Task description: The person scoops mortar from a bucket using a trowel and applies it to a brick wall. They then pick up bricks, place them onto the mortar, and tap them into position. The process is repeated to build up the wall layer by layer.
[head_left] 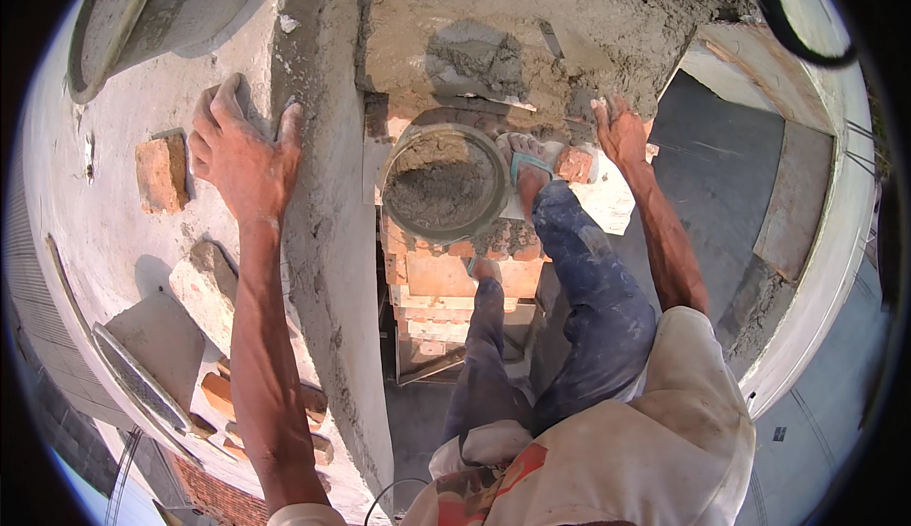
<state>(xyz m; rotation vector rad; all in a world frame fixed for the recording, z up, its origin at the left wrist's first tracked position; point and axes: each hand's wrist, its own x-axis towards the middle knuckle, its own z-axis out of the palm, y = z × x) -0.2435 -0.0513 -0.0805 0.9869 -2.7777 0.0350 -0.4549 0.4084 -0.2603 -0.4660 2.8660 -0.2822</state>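
Observation:
My left hand (249, 160) rests on the pale top of a wall (318, 232), its fingers spread over the edge and nothing in its grasp. Over on the right, my right hand (623, 135) leans on the edge of a step coated in wet grey mortar (607, 13), its fingers stretched forward with no tool visible. Between the two hands stands a round bucket (446, 237) partly filled with mortar (441, 179). My right foot in a teal sandal (528, 163) is beside the bucket; the other foot (485, 269) is on a lower brick step.
A reddish brick piece (161, 175) and a pale block (206, 291) lie on the wall near my left arm, with several broken bricks (220, 395) lower down. A large basin (90, 61) sits at upper left. The ground drops away right of the stairs, towards a grey floor (716, 175).

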